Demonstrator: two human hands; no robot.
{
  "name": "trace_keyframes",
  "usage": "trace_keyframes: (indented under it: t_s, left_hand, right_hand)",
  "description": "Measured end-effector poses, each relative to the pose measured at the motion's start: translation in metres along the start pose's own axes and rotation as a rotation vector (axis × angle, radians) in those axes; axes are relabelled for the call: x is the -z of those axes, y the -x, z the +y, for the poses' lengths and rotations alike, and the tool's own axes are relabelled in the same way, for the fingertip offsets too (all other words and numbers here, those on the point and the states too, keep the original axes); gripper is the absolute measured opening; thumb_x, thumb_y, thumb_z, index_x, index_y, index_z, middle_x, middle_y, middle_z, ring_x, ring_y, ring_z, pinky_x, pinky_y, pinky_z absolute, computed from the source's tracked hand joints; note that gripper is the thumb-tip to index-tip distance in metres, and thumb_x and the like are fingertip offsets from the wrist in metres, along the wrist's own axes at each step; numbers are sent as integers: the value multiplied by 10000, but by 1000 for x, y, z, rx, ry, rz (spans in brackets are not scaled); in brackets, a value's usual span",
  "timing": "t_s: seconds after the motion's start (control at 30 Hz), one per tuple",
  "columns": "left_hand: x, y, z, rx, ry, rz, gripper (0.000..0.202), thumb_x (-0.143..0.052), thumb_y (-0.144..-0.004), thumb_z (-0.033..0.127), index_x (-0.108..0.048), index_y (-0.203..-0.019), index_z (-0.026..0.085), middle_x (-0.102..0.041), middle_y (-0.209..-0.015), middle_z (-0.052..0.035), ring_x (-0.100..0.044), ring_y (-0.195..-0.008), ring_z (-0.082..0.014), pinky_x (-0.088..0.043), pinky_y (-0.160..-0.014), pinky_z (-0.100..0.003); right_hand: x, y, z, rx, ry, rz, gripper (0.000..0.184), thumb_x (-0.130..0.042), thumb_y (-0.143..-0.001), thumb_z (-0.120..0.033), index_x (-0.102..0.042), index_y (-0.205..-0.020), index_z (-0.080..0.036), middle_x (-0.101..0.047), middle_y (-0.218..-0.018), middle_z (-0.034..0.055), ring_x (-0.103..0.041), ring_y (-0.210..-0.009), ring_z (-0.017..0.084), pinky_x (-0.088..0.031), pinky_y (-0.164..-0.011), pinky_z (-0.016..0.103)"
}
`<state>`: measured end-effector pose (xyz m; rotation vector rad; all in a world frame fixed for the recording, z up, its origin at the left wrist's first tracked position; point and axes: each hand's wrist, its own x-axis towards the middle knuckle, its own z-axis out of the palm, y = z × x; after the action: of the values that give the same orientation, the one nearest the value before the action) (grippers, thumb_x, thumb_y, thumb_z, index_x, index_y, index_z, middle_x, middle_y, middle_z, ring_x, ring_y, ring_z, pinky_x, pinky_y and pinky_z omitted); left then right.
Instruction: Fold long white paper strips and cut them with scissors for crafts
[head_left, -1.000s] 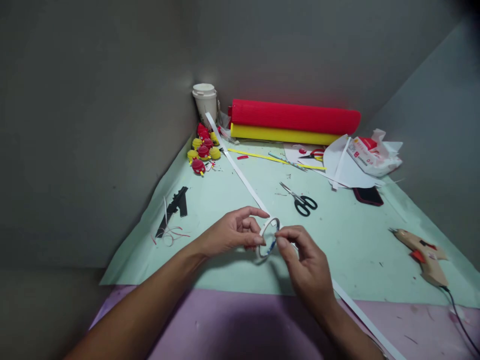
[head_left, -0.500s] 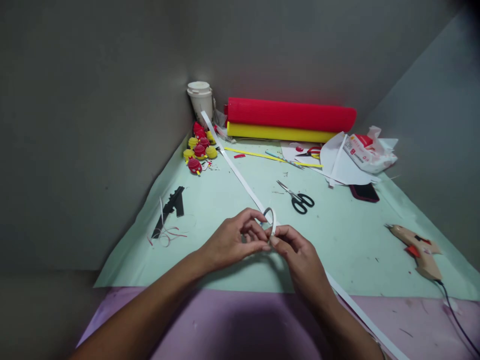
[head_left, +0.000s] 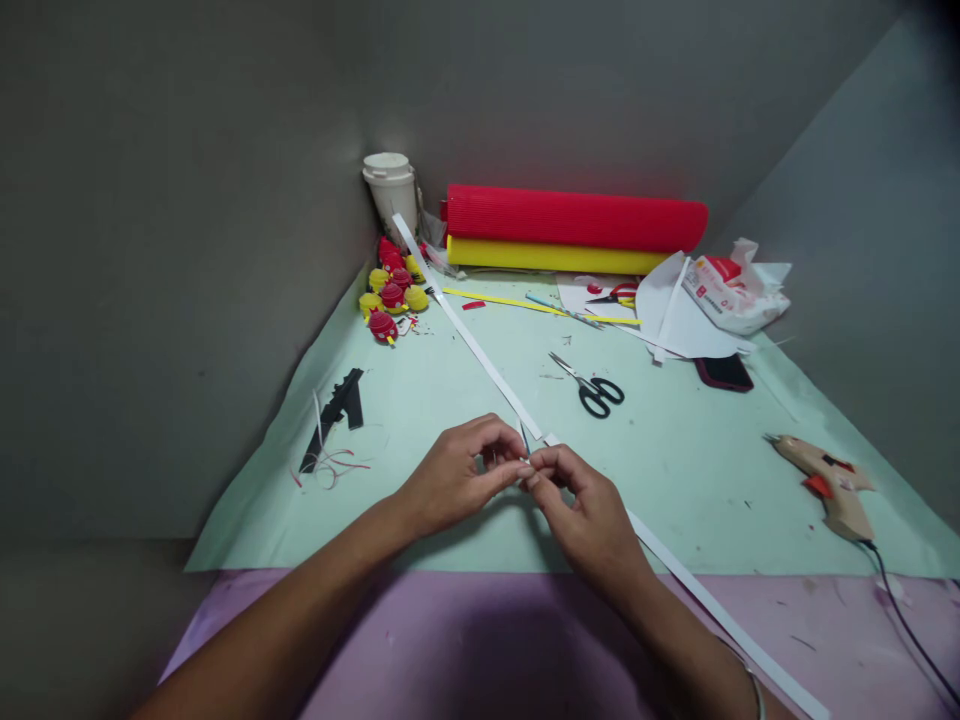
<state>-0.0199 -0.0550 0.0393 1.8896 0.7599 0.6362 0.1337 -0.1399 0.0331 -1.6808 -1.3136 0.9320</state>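
Note:
My left hand (head_left: 461,475) and my right hand (head_left: 581,515) meet fingertip to fingertip over the pale green sheet (head_left: 697,460). Both pinch a small white tape ring (head_left: 523,458), now seen almost edge-on and mostly hidden by the fingers. A long white paper strip (head_left: 480,355) runs diagonally across the sheet, passes under my hands and comes out toward the near right.
Black-handled scissors (head_left: 592,388) lie just beyond my hands. A hot glue gun (head_left: 821,482) rests at the right. Red (head_left: 574,217) and yellow (head_left: 547,257) rolls, a white cup (head_left: 390,190), small red and yellow paper balls (head_left: 390,290), a dark phone (head_left: 722,372) and paper scraps sit farther back.
The ring was held open and face-on between my hands a second ago. It has been turned and drawn in between my fingertips, and my hands have closed together.

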Motion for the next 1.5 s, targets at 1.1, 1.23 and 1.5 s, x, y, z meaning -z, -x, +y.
trace_keyframes:
  t_s: [1.1,1.23,1.5]
  left_hand:
    - [-16,-70,-34,194,-193,29,131,-564,-822,319,-587,-773,200,-559,-662,20,-470,-623,-139,-333,-595,-271]
    - [-18,-72,-41,183,-248,45,121,-571,-822,306,-601,-770,201,-592,-709,11,-496,-657,-147,-348,-616,-275]
    - [-21,-75,-50,147,-369,74,119,-566,-836,291,-615,-776,201,-623,-795,-12,-540,-720,-162,-370,-635,-280]
  right_hand:
    - [44,-2,26,-73,195,-38,334,-521,-872,-407,-680,-1121,-250,-601,-662,-23,-487,-549,124,-387,-531,238]
    - [41,-4,28,-54,243,-23,391,-486,-891,-418,-644,-1213,-262,-699,-759,12,-585,-595,155,-430,-544,250]
    - [34,-8,27,21,307,-20,391,-434,-919,-396,-636,-1225,-259,-744,-1017,46,-688,-810,203,-505,-747,313]
